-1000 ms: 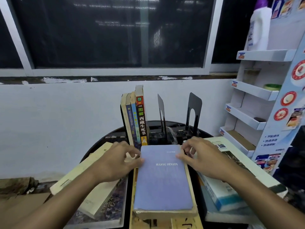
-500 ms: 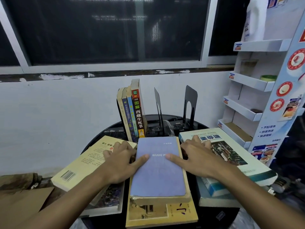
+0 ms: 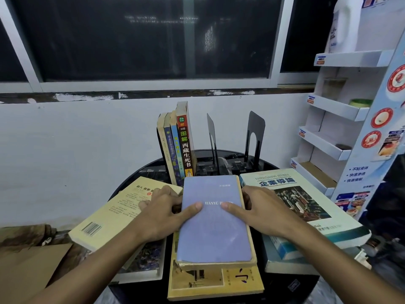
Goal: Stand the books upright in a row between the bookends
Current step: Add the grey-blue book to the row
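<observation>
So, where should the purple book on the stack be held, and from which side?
By its long edges, one hand from each side: the purple book lies flat atop a yellow book, both edges reachable. Left hand and right hand grip there now.

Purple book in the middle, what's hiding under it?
A yellow book lies under the purple book. Only its near end shows, with a drawing and a black character. The rest of its cover is hidden.
</observation>
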